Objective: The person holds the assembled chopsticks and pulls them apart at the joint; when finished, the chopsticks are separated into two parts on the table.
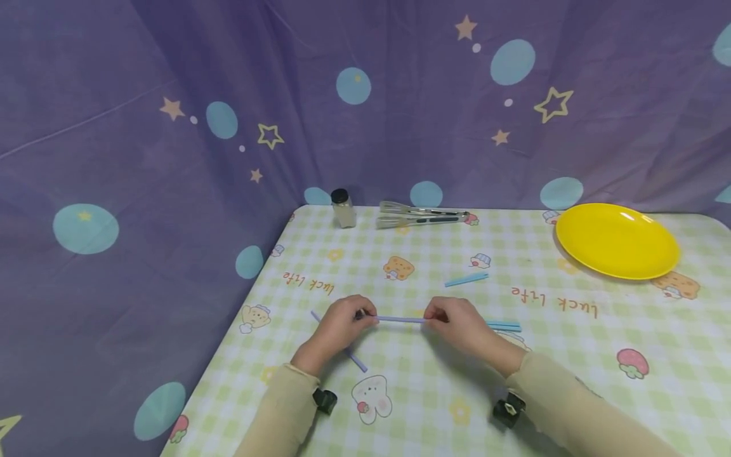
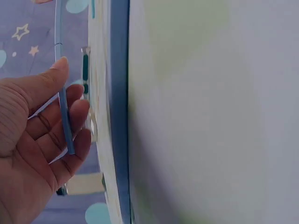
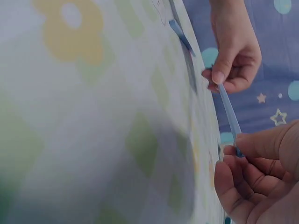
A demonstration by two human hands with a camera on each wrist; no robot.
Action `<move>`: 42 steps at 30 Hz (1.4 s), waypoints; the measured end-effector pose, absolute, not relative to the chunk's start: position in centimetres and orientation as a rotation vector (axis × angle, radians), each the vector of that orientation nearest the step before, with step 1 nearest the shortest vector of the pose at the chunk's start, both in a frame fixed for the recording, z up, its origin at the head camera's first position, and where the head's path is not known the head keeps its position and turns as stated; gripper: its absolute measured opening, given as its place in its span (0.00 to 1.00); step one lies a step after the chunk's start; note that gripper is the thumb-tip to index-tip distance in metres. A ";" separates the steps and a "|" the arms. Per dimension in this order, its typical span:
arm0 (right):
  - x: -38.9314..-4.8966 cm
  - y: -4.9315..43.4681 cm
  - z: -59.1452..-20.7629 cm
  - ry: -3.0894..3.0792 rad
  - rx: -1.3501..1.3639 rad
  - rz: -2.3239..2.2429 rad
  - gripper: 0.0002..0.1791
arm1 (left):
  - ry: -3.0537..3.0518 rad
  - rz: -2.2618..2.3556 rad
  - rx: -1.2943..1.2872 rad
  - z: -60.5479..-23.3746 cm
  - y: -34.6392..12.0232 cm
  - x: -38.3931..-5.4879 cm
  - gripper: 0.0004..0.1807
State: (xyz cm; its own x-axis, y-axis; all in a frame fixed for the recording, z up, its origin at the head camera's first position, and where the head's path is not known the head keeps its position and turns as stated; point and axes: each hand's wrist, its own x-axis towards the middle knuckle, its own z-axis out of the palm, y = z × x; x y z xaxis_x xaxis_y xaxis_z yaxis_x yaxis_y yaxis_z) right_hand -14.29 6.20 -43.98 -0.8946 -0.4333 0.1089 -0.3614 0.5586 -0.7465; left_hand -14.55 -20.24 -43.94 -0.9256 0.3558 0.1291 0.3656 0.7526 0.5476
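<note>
A slim lilac stick (image 1: 401,319), chopstick-like and with a fine joint line in the left wrist view, is held level above the table between both hands. My left hand (image 1: 342,320) pinches its left part between thumb and fingers, and the stick's end runs down across the curled fingers (image 2: 79,112). At the other end, my right hand (image 1: 459,320) pinches it with thumb and fingertips, hiding the tip. A second lilac stick (image 1: 357,362) lies slanted on the table beneath my left hand, partly covered by it. Light blue sticks (image 1: 505,326) lie just beyond my right wrist.
Shorter light blue sticks (image 1: 466,280) lie farther back on the checked tablecloth (image 1: 434,387). Along the back edge stand a black-capped jar (image 1: 344,209) and metal tongs (image 1: 422,219), lying flat. A yellow plate (image 1: 617,244) sits at the back right. Patterned purple cloth hangs behind.
</note>
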 end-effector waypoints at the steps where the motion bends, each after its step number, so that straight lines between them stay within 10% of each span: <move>1: -14.3 6.7 -43.9 2.702 -0.701 -1.264 0.05 | -2.915 -0.951 -0.628 -44.0 -19.9 -14.6 0.03; 42: -12.8 16.7 -42.8 2.839 -0.806 -1.158 0.06 | -2.816 -1.459 -1.081 -43.8 -6.0 -15.6 0.07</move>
State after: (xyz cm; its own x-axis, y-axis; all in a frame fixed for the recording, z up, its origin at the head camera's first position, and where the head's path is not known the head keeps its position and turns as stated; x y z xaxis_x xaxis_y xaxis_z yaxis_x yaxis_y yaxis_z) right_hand -12.80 16.71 -42.82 -0.8704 -0.4445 0.2116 -0.4656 0.6040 -0.6469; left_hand -15.64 -6.00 -43.84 -0.7724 0.6266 0.1033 0.4459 0.4193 0.7908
